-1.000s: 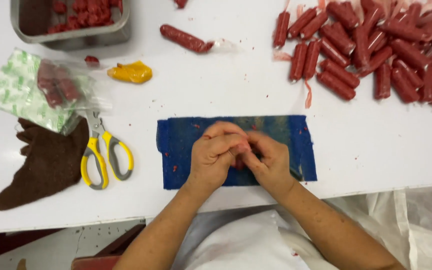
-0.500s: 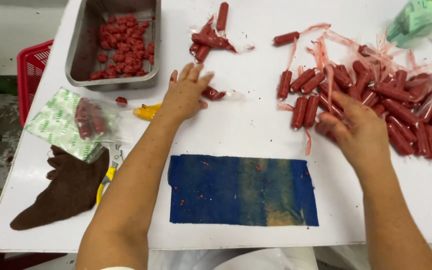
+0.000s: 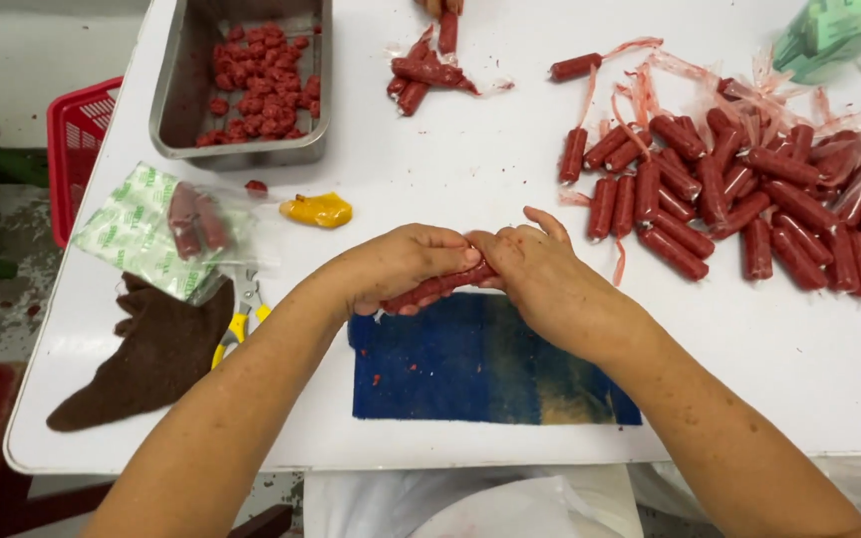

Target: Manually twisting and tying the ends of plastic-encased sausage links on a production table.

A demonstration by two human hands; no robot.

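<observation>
Obs., head view: both hands have come back together over the top edge of the blue cloth (image 3: 480, 364), where half a second ago they were spread apart — left out near the loose sausages by the tray, right out on the big pile. Now left hand (image 3: 401, 269) and right hand (image 3: 540, 279) meet on one red sausage (image 3: 440, 289), held roughly level, just above the cloth's far edge.

Fingers: left hand curled round the sausage's left and middle portion; right hand closed on its right end, thumb and fingertips pinching, one finger raised free. Whether the casing is already coming off is hidden by the fingers.

Judgement: a fresh piece has been fetched and a new round of working it over the cloth has begun; same posture as a second ago.

Surroundings:
- pile of sausages (image 3: 749, 199) right of hands, with peeled clear casings among them
- metal tray (image 3: 171, 110) at upper left, holding red chunks
- small cluster of sausages (image 3: 426, 75) at top centre; another person's fingers just visible at top edge
- yellow blob (image 3: 318, 209) and plastic bag (image 3: 166, 234) left of hands
- yellow-handled scissors (image 3: 241, 319) partly under the bag, beside brown cloth (image 3: 146, 364)
</observation>
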